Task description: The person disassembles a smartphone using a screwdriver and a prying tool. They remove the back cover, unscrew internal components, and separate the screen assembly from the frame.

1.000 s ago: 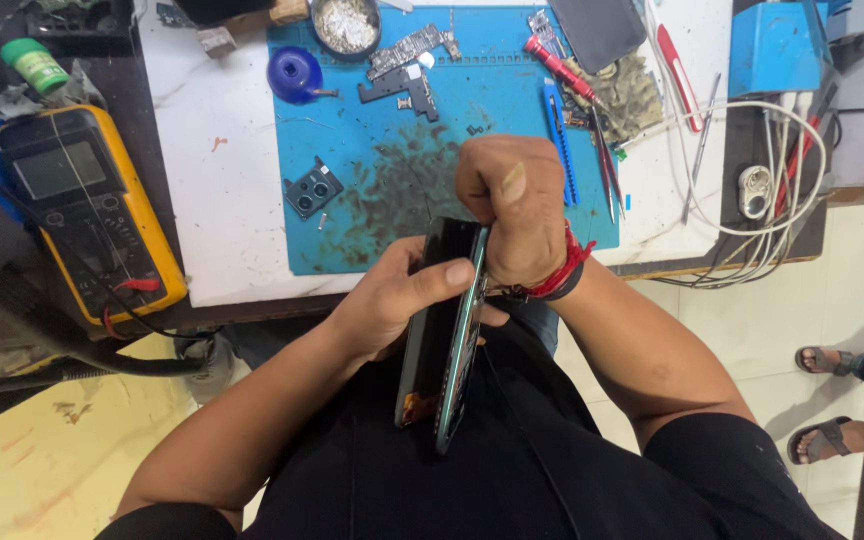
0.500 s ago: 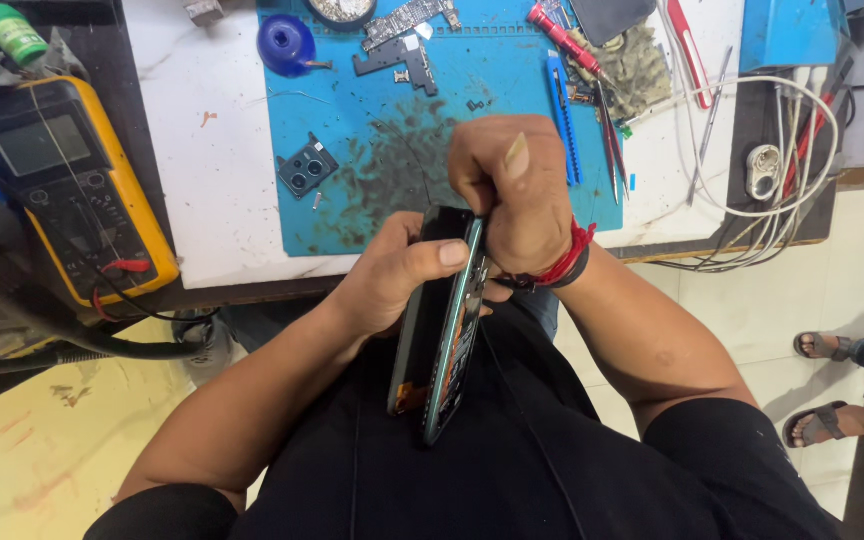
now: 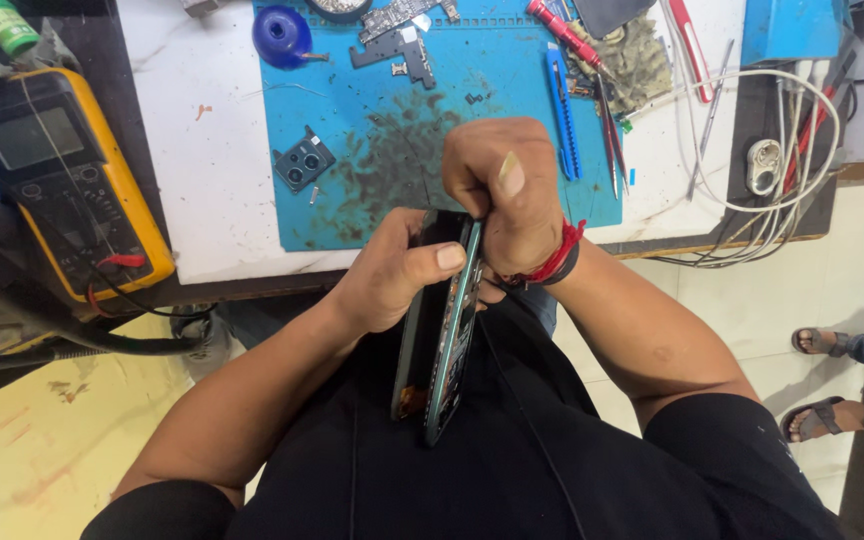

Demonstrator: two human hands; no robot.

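The left hand (image 3: 392,280) gripped an opened smartphone (image 3: 442,330) edge-on above the lap, thumb pressed on its frame. The right hand (image 3: 502,190), fingers curled together, pinched its top end.

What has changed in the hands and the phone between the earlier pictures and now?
Little has changed. The right hand has stayed clenched at the top edge of the opened phone, and the left hand still grips its side. The view has drifted, so the blue mat and yellow multimeter sit higher in frame.
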